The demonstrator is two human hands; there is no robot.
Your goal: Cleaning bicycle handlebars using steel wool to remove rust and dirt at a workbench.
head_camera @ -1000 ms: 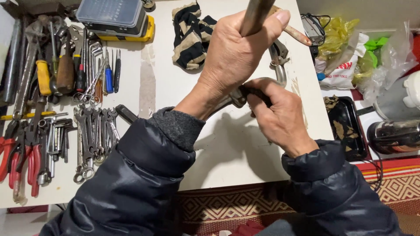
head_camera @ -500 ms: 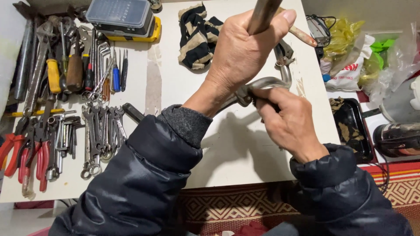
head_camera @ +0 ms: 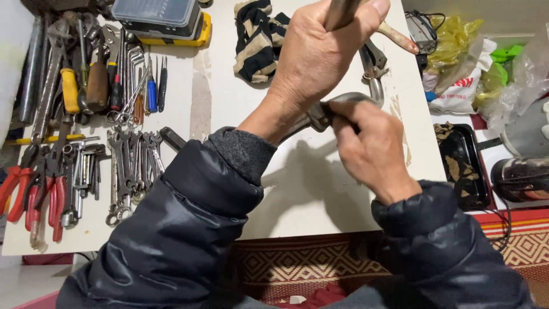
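The left hand (head_camera: 320,57) is clenched round a dull grey metal bar (head_camera: 340,11) held upright, while the right hand (head_camera: 374,151) pinches the curved steel tool (head_camera: 349,100) just under it, both above the white desk (head_camera: 297,189). A slip looks possible: the bar's smooth shaft could twist in that grip and drop onto the desk. Open room lies below the hands; the row of spanners (head_camera: 128,166) crowds the left, and the desk edge runs close on the right.
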